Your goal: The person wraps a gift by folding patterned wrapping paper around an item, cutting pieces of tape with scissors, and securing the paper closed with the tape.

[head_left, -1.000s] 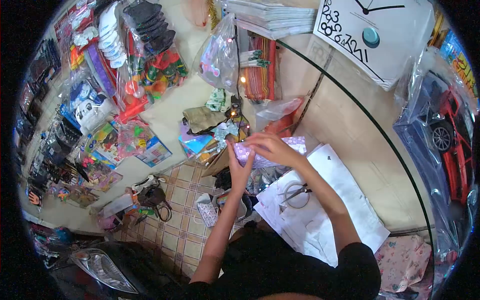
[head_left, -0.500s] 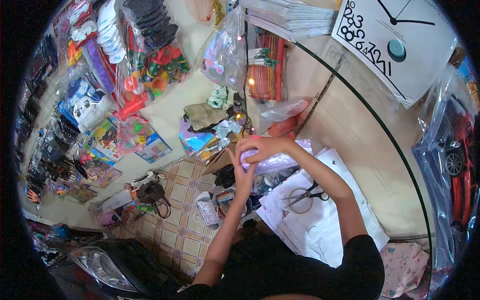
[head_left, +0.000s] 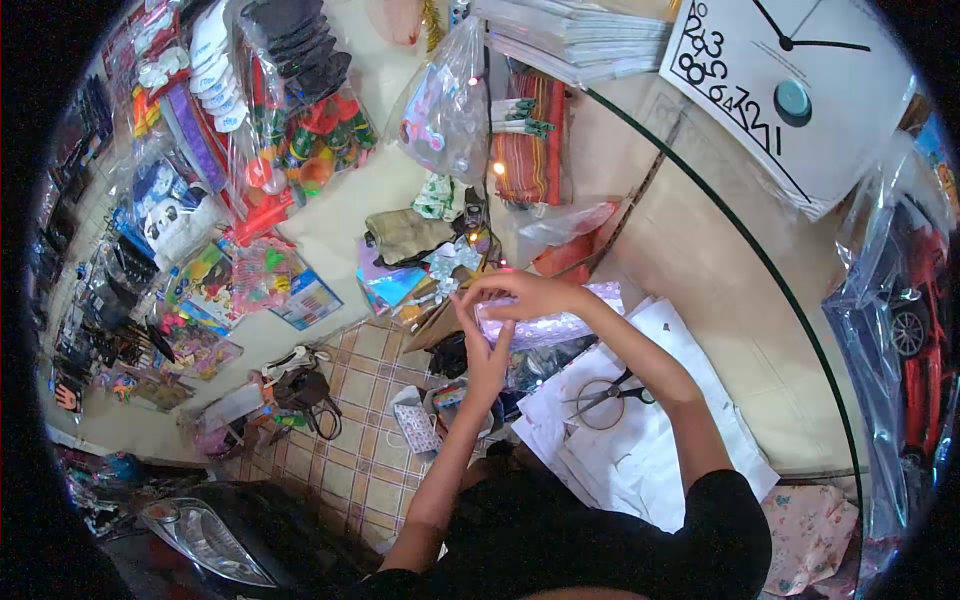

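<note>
A package in shiny lilac wrapping paper (head_left: 565, 325) lies lengthwise in front of me. At its left end, my left hand (head_left: 486, 362) grips it, thumb and fingers on either side. My right hand (head_left: 532, 293) arches over that same end from above, its fingers bent and pressing the paper. What the fingertips touch is partly hidden. Nearer to me, scissors (head_left: 603, 396) rest on white paper sheets (head_left: 640, 450), with a thin ring-shaped roll (head_left: 580, 412) around or under their blades.
A glass edge (head_left: 745, 225) curves along the right. A large white clock (head_left: 760, 100) lies at the upper right, with a bagged red toy car (head_left: 920, 340) below. Bagged toys (head_left: 310, 140) cover the left counter. A patterned box (head_left: 417, 422) stands above the tiled floor (head_left: 355, 410).
My right hand's fingers have lifted and arched slightly, opening a gap above the left thumb. My left hand has shifted only a little; the package stays in place.
</note>
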Available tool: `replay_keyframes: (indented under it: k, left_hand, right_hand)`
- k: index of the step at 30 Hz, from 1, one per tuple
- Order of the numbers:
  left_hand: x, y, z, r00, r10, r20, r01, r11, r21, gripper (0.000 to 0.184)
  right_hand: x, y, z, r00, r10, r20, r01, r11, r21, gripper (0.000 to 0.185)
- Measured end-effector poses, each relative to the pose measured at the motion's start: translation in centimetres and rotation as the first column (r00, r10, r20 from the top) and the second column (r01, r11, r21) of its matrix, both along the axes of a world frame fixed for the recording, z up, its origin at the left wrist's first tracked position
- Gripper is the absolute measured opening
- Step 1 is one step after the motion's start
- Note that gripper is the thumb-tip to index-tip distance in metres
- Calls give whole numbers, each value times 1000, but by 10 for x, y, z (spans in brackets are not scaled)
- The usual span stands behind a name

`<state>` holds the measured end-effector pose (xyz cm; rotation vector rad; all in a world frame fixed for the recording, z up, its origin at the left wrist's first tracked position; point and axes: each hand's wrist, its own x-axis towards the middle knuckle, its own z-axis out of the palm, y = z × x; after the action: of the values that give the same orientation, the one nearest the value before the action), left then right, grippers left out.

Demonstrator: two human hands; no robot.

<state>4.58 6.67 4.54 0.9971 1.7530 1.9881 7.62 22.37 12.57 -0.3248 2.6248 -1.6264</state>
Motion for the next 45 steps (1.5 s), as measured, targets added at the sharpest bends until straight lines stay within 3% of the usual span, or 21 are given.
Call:
replay_keyframes:
  k: [2,5,8,13,16,19,22,23,26,29,33,36,40,45]
  left_hand:
    - [4,-5,17,999,28,17,-28,999,-18,90]
    - [2,-10,13,944,81,-319,-135,979,-152,85]
    - [-3,-10,10,984,1,-176,-25,990,-138,81]
    - [-8,-7,13,991,-64,-121,50,992,-114,75]
    - [-9,-7,12,996,-86,-6,86,996,-30,67]
    - [-20,-11,25,958,-187,218,192,981,-4,56]
    - [-9,-14,38,991,-62,-122,68,997,47,49]
    - [-7,-17,43,988,-48,-150,56,997,49,52]
    - [-15,-17,15,913,-88,-399,87,996,-19,50]
    - [-13,-21,2,823,-149,-548,138,989,-60,47]
    - [-14,-29,-5,650,-205,-732,117,978,-171,56]
    - [-19,-26,-1,481,-240,-843,108,971,-215,60]
    - [-25,-16,-4,436,-267,-860,192,961,-202,60]
    - [-33,-12,-20,345,-231,-910,210,964,-165,58]
  right_hand:
    - [25,-4,11,984,-159,-84,171,972,160,38]
    - [71,-5,29,922,-354,-156,387,833,396,51]
    - [106,-6,30,867,-448,-216,486,667,565,70]
    - [119,-13,5,843,-450,-294,503,466,728,100]
    - [121,-8,-2,849,-441,-292,497,475,726,94]
    - [121,-9,-4,831,-444,-335,539,495,681,81]
    - [119,-27,-2,748,-411,-521,659,368,657,66]
    - [120,-33,0,712,-405,-574,698,315,643,64]
    - [123,-21,-34,705,-380,-598,698,222,681,62]
    - [138,-30,-32,674,-418,-609,738,405,540,56]
    - [147,-27,-25,785,-385,-486,612,604,510,53]
    - [135,-29,-46,816,-224,-533,545,603,582,57]
    - [128,-29,-61,737,-197,-647,615,594,520,45]
    - [127,-22,-63,739,-191,-646,568,692,445,34]
